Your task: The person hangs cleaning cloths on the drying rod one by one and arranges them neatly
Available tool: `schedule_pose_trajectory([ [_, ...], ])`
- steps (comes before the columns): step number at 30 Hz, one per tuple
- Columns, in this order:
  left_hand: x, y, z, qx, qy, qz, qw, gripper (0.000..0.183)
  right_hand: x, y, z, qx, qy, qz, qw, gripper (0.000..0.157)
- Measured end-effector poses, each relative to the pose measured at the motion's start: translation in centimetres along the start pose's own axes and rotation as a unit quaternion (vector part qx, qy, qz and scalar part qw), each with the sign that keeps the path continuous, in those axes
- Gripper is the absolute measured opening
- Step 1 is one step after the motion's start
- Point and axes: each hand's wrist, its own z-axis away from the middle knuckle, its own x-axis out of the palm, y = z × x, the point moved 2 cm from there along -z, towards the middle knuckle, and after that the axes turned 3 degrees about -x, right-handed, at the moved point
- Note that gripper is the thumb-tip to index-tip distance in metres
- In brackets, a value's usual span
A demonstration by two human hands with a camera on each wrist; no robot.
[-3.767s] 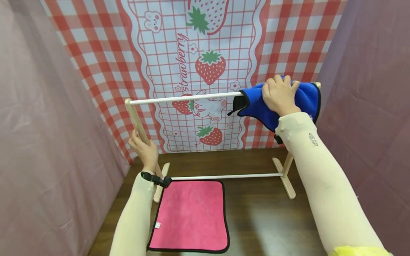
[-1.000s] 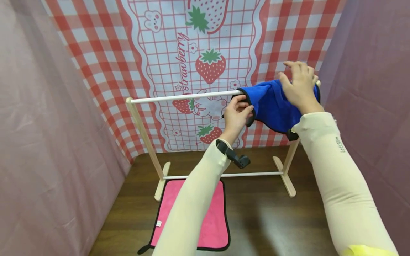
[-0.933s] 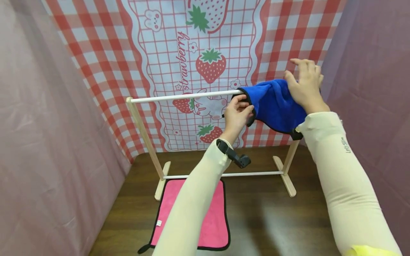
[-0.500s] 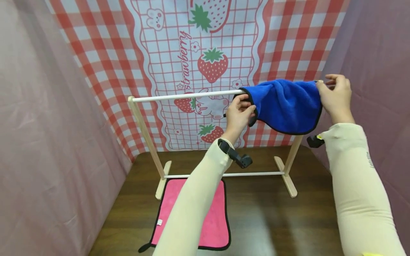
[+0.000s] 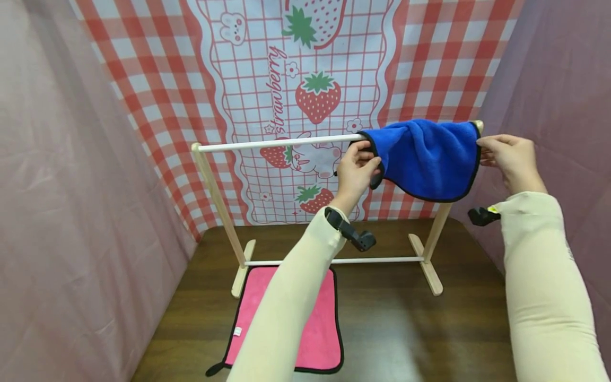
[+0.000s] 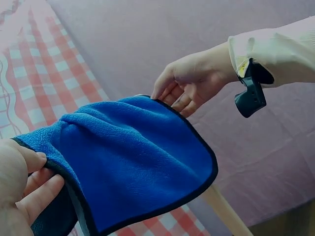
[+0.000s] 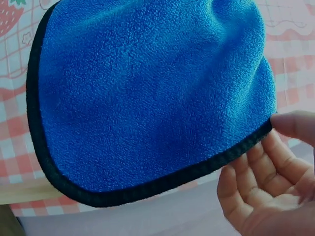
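Note:
A blue towel (image 5: 429, 159) with black edging hangs over the right part of the white top bar (image 5: 277, 144) of a wooden rack, creased near its middle. My left hand (image 5: 353, 172) pinches the towel's left edge just below the bar; in the left wrist view its thumb and fingers lie on either side of the black border. At the opposite side my right hand (image 5: 515, 159) pinches the right edge between thumb and fingers. The right wrist view has the right thumb (image 7: 295, 125) on that edging, with the other fingers behind it.
A pink towel (image 5: 317, 329) with black edging lies flat on the brown table (image 5: 391, 323), partly covered by my left arm. The rack's left post (image 5: 217, 204) and right foot (image 5: 431, 276) stand on the table. Strawberry-print cloth (image 5: 317, 98) hangs behind.
My left hand has gone from the rack's left post to the towel's left edge. My right hand has slid right, off the towel's top to its right edge, and the towel is spread wider.

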Motion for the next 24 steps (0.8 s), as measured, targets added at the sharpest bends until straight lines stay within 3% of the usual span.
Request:
schedule_pose_trajectory([
  [12, -1.3, 0.8, -0.8, 0.001, 0.006, -0.025, 0.9997, 0.035, 0.1, 0.2, -0.5, 0.019, -0.022, -0.078, 0.997, 0.019],
  [24, -5.0, 1.1, -1.8, -0.021, 0.027, -0.03, 0.999, 0.033, 0.0, -0.2, -0.8, 0.021, -0.048, -0.09, 0.995, 0.021],
])
